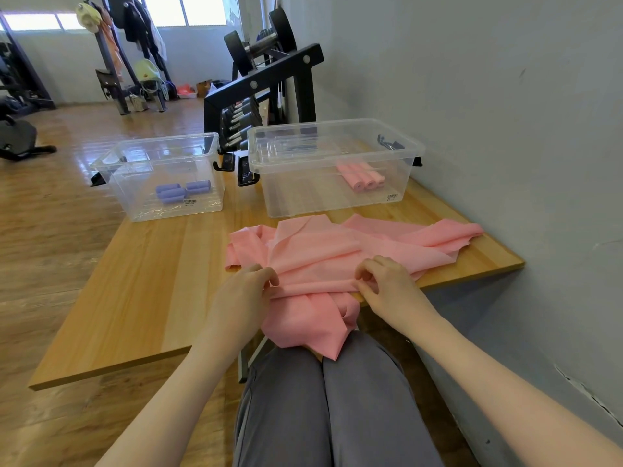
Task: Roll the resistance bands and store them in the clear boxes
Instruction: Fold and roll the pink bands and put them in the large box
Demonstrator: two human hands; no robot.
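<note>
Grey-trousered knees (323,406) sit lowest in view, person seated at a wooden table (135,291). Two clear boxes stand at the table's far side, both without lids on. Left clear box (158,176) holds purple rolled bands (182,191), about three, bunched together near its front wall; exact count hard to tell through the plastic. Right clear box (333,163), larger, holds pink rolled bands (364,178), about four, lying side by side toward its right end. Loose pink resistance bands (337,251) lie crumpled in a pile on the table's near edge, just in front of the right box, one end spilling off the edge onto the lap; how many bands make up the pile cannot be told. Left hand (246,294) pinches a fold at the pile's near left side, fingers curled on the fabric. Right hand (387,284) pinches the same near fold further right, thumb and fingers curled on it. Both hands are close to the table edge, with the fold stretched between them. Black dumbbell rack (269,85) stands behind the boxes, against a grey wall (505,129).
</note>
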